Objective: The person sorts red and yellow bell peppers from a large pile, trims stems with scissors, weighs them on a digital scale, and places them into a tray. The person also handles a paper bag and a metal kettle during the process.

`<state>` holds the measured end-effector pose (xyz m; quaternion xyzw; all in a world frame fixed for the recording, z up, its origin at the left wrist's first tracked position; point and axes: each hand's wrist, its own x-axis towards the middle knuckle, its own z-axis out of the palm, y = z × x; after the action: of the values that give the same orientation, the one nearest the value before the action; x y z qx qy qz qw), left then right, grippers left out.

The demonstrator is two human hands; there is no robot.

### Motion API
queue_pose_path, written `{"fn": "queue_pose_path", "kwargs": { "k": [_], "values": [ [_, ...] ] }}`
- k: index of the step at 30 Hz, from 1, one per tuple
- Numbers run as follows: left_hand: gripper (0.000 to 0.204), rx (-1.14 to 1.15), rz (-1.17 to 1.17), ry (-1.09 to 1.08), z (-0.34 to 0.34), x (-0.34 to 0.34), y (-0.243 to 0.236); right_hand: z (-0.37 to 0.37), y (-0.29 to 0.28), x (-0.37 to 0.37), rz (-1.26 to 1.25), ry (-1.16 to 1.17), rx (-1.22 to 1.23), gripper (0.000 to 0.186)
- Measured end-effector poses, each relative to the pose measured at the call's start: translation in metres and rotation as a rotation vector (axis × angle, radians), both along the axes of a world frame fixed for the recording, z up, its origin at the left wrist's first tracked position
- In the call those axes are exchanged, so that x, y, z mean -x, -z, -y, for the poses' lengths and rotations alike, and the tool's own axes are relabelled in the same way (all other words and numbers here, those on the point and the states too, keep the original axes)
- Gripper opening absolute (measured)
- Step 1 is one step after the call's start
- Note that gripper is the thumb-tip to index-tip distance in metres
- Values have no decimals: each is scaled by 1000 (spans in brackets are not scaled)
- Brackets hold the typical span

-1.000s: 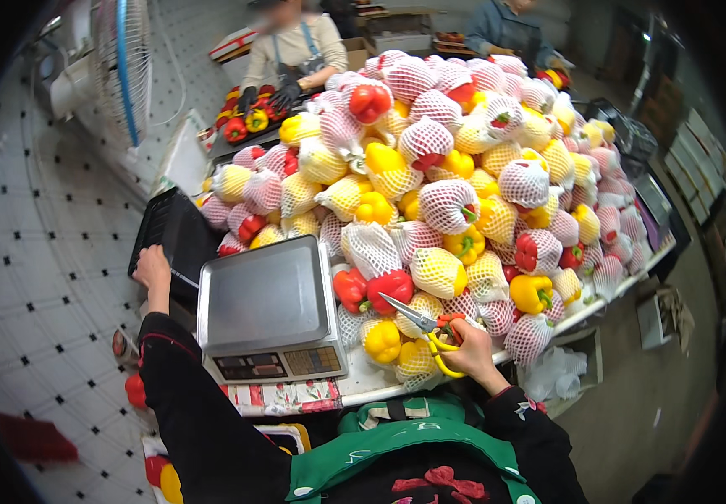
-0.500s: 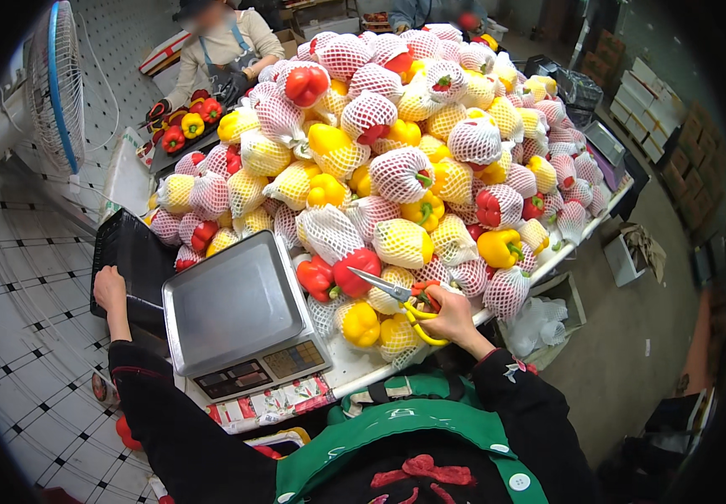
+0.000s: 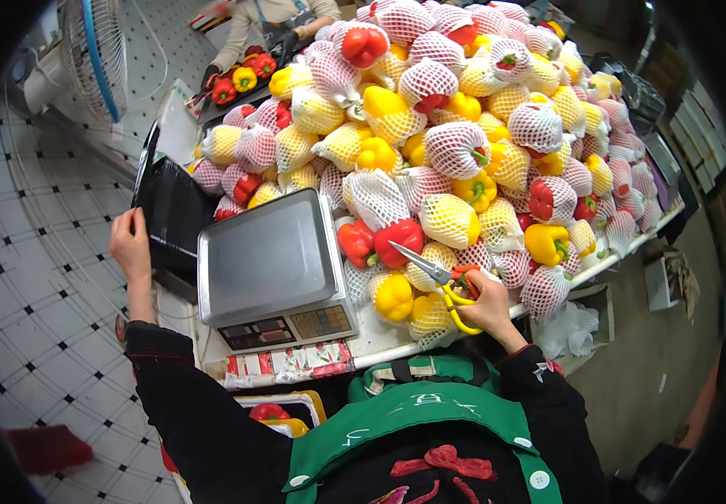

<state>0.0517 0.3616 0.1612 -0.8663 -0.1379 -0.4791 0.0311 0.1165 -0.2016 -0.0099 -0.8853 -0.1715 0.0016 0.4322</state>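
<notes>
My left hand (image 3: 131, 245) has its fingers closed on the outer edge of a black plastic tray (image 3: 180, 210), left of the scale. The tray's near part sits partly behind the scale. In my right hand (image 3: 489, 302) is a pair of scissors (image 3: 427, 265) with yellow and orange-red handles. Its blades point left, over red bell peppers (image 3: 399, 242) at the near side of a large heap. Many peppers in the heap wear white foam net sleeves (image 3: 457, 151); a bare-looking yellow pepper (image 3: 394, 297) lies just below the blades.
A digital scale (image 3: 272, 252) with a metal pan stands between my hands. A fan (image 3: 98, 59) is at far left. Across the table, a person (image 3: 270, 25) in dark gloves reaches toward loose peppers (image 3: 244, 79). A box with clear plastic (image 3: 568, 328) stands at right; below lies a yellow-rimmed container (image 3: 317, 405).
The view has shifted, so the scene sits further right and slightly lower. The black tray's outer side now appears raised in my left hand. My right hand keeps the scissors in nearly the same place.
</notes>
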Motion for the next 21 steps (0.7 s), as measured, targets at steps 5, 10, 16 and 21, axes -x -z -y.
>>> {"fn": "queue_pose_path", "kwargs": {
  "k": [5, 10, 16, 21],
  "values": [
    [11, 20, -239, 340, 94, 12, 22, 8, -2, -3, -173, 43, -387, 31],
    [24, -124, -697, 321, 113, 48, 66, 2, -6, -28, -222, -26, -638, 35],
    [28, 287, -690, 554, 217, -6, 73, -10, 9, -42, -367, -77, -737, 34],
    [53, 246, -844, 620, 325, -64, 125, -12, 7, -39, -421, -154, -757, 33]
  ]
}}
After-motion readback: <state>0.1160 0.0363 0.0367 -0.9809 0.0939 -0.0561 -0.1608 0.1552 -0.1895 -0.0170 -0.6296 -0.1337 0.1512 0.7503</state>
